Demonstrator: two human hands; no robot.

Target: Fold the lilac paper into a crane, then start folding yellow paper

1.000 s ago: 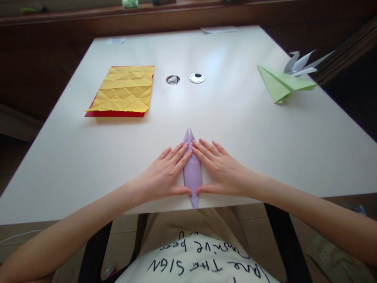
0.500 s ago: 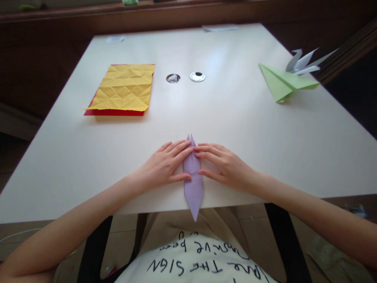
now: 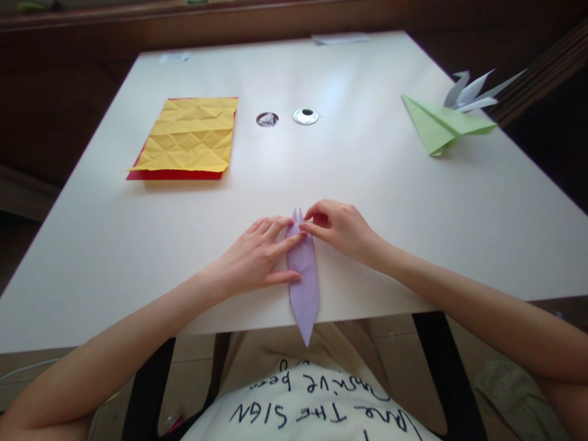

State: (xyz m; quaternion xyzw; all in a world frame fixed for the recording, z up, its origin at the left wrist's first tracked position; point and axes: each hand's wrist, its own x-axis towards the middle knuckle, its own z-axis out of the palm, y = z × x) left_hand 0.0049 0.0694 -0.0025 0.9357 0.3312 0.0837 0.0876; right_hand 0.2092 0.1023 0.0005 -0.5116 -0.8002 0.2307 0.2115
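Note:
A narrow folded sheet of purple origami paper (image 3: pixel 306 282) lies at the table's front edge, its lower point sticking out over the edge. Two slim points form its far end, with a slit between them. My left hand (image 3: pixel 264 251) rests on the paper from the left, fingers spread and pressing its upper part, thumb on its middle. At the upper right side of the paper, my right hand (image 3: pixel 340 229) pinches the edge between thumb and forefinger, close to the slit.
On the white table (image 3: pixel 367 159), creased yellow paper (image 3: pixel 190 131) lies over red paper (image 3: pixel 177 175) at the left. Two round holes with metal rims (image 3: pixel 267 119) are at the middle back. A green folded paper (image 3: pixel 443 125) and a grey-white paper crane (image 3: pixel 468 92) stand at the right.
My right hand has lifted from lying on the paper and closed into a pinch at its upper right edge. My left hand stays pressed on the paper. The view has shifted slightly.

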